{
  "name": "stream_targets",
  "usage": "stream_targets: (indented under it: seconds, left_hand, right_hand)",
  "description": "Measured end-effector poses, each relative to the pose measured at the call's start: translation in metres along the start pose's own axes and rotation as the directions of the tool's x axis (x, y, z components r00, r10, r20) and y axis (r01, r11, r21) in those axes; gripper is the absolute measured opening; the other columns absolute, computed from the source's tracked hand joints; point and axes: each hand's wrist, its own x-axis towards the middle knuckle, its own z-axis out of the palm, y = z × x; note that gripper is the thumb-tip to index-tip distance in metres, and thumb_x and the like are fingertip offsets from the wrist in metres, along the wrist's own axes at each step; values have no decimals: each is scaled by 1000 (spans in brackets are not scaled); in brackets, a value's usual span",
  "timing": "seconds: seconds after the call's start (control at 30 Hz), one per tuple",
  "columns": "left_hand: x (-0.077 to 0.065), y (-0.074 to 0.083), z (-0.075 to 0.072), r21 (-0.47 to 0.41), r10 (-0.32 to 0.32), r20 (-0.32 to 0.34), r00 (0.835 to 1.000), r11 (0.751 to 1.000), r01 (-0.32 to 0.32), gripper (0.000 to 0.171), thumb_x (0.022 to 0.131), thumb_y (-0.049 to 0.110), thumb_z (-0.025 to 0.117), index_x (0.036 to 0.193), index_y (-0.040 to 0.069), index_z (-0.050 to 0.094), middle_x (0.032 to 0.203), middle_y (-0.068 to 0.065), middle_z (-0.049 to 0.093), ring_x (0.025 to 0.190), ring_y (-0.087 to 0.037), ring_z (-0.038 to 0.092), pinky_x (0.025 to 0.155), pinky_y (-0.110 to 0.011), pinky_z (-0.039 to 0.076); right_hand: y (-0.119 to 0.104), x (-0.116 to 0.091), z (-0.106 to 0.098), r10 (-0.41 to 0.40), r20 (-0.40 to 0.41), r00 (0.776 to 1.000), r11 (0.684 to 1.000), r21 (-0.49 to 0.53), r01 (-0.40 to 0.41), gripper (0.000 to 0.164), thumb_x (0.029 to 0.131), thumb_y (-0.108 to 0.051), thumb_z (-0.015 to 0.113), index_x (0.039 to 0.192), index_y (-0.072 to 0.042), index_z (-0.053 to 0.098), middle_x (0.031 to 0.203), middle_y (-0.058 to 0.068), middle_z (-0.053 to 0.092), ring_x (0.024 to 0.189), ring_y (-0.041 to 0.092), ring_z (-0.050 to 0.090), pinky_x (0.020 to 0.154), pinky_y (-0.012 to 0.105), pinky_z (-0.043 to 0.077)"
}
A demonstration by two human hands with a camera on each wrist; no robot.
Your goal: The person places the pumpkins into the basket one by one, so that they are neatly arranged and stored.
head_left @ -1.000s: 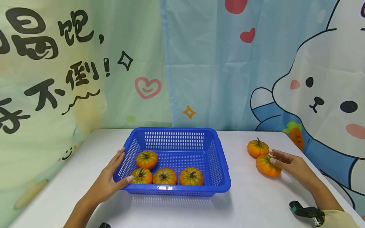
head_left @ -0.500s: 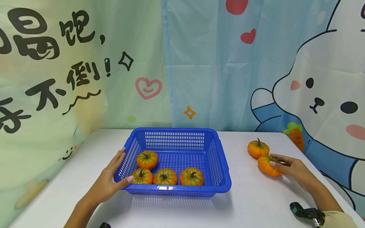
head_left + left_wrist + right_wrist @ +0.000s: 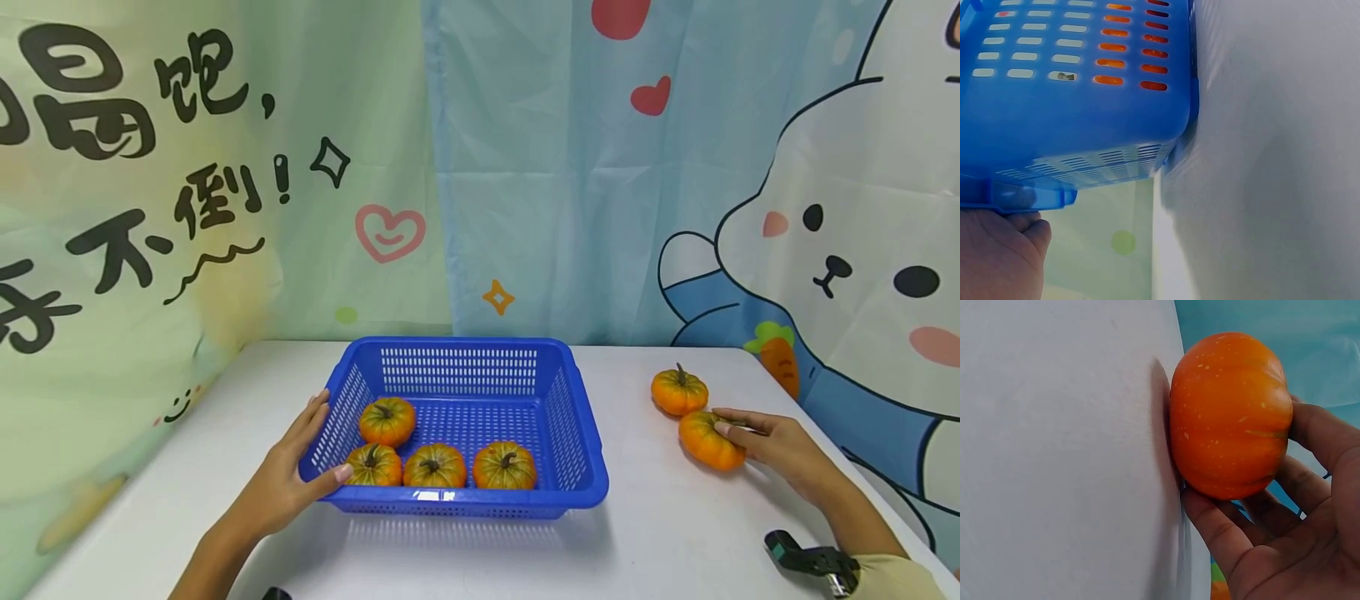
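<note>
A blue plastic basket (image 3: 468,493) stands on the white table with several small orange pumpkins inside, one of them a pumpkin (image 3: 504,465) near the front right. My left hand (image 3: 281,475) rests at the basket's left front corner, thumb on the front rim and fingers stretched along the left side. In the left wrist view, part of that hand (image 3: 1004,256) shows below the rim. At the right, my right hand (image 3: 780,450) grips a small pumpkin (image 3: 708,442) by its top and side; the right wrist view shows fingers around this pumpkin (image 3: 1229,419). Whether it touches the table is unclear.
Another small pumpkin (image 3: 678,392) sits just behind the gripped one. A black device (image 3: 810,557) is at the right wrist. The white table (image 3: 450,558) ends at a printed curtain (image 3: 570,208) behind.
My right hand's thumb and fingers have closed onto the front pumpkin, which has shifted slightly right and toward me, away from the other one. The left hand and basket look unmoved.
</note>
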Motion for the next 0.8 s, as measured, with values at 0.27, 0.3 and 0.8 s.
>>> stream_targets:
  seconds: [0.27,0.3,0.8]
  left_hand:
    - [0,1,0,1,1,2,1000,1000,-1,87,85,34,69,151,-4,26,161,-13,15,144,-42,12,103,-72,19]
    - [0,1,0,1,3,1,1000,1000,-3,87,85,34,69,151,-4,26,161,-13,15,144,-42,12,103,-72,19]
    - [0,0,0,10,-3,7,1000,1000,3,87,86,35,69,151,-3,25,161,-13,15,144,-42,12,103,-71,19]
  right_hand:
    - [0,0,3,-14,6,1000,1000,13,14,77,96,-50,54,143,9,38,146,38,29,126,49,40,93,48,48]
    - [0,0,3,-12,8,1000,1000,14,12,78,96,-51,54,143,9,38,146,38,29,126,49,40,94,48,48]
    - [-11,-3,3,-61,-7,998,998,-9,61,74,97,-49,53,144,6,40,146,36,32,124,47,43,86,36,54]
